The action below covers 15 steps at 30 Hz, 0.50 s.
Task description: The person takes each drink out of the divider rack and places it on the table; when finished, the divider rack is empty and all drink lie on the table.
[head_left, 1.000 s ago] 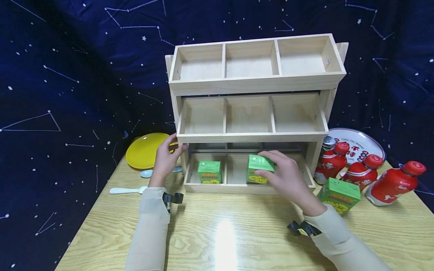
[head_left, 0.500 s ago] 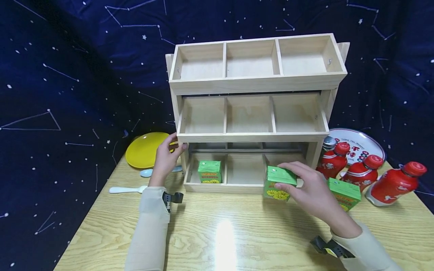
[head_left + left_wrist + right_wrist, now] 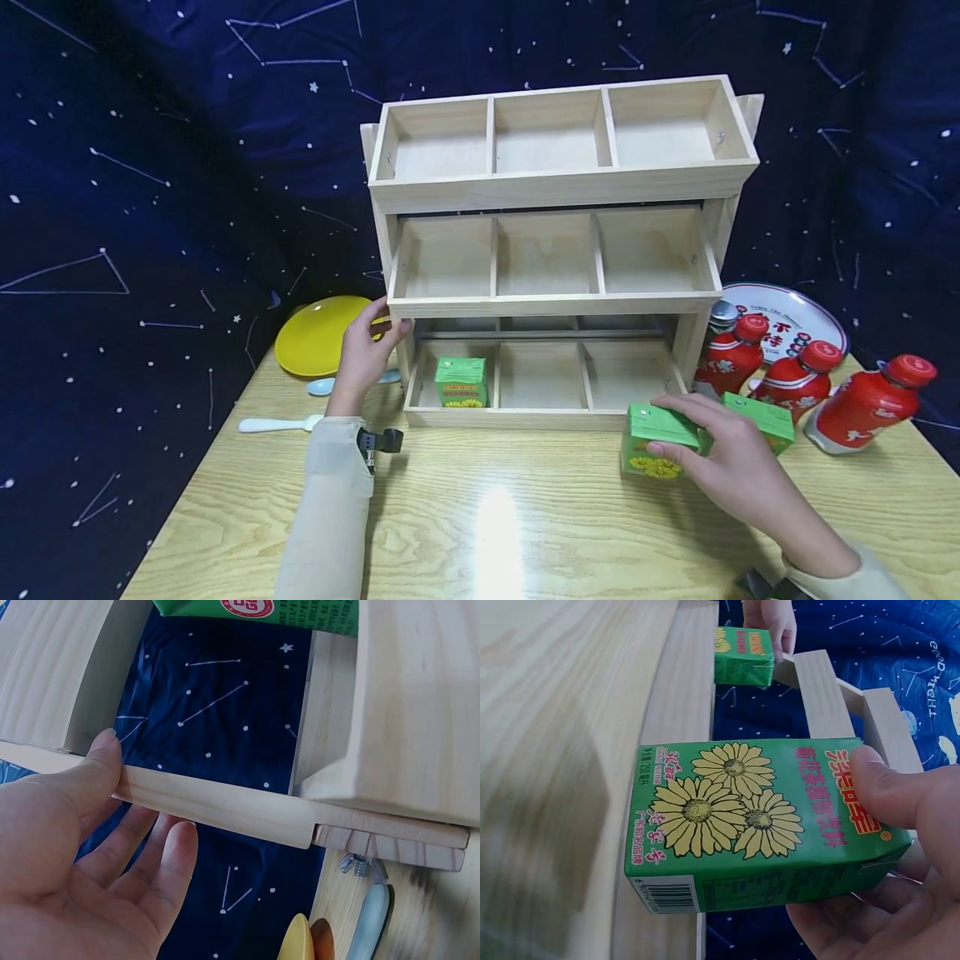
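My right hand (image 3: 738,467) pinches a green drink carton (image 3: 658,446) with yellow flowers between thumb and fingers. The carton is in front of the bottom tier's right end, and its flowered face fills the right wrist view. With my left hand (image 3: 363,358) I grip the left side post (image 3: 217,804) of the wooden three-tier rack (image 3: 555,306), thumb on one side, fingers on the other. Another green carton (image 3: 461,383) stands in the bottom tier's left compartment. A third carton (image 3: 761,419) on the table is partly hidden behind my right hand.
Several red bottles (image 3: 797,379) and a metal-capped shaker (image 3: 722,315) stand right of the rack, before a white plate (image 3: 813,312) with printed characters. To its left are a yellow plate (image 3: 318,337), a blue spoon (image 3: 321,387) and a white utensil (image 3: 273,424).
My right hand has lifted its carton out of the bottom tier's middle compartment and carried it right and toward me, past the rack's front edge. My left hand keeps its place.
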Each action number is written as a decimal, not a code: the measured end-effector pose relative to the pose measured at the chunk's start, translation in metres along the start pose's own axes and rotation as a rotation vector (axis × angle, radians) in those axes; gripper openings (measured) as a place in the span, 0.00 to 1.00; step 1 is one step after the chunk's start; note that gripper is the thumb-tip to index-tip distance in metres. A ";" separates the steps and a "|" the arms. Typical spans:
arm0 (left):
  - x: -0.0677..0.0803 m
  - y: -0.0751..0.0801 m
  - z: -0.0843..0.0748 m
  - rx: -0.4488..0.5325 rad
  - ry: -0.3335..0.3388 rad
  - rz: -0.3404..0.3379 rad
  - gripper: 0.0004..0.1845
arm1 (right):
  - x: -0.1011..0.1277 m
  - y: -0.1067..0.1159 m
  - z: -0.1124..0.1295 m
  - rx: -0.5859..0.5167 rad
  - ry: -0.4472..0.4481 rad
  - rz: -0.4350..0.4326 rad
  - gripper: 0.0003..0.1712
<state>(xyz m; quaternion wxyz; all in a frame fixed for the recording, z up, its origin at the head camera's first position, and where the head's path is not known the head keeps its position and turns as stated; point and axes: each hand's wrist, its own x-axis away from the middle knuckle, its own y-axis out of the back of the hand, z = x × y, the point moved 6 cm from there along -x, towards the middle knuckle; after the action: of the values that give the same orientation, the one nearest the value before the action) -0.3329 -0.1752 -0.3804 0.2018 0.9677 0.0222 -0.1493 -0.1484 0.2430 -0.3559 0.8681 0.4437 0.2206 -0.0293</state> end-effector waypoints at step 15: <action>0.001 0.000 0.000 -0.008 0.002 -0.003 0.30 | 0.009 -0.013 -0.021 0.006 -0.045 0.090 0.29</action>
<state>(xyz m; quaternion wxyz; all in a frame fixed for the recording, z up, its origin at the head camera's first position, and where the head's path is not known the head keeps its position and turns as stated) -0.3323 -0.1754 -0.3804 0.2054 0.9671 0.0242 -0.1484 -0.1512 0.2525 -0.3797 0.8720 0.4550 0.1806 -0.0009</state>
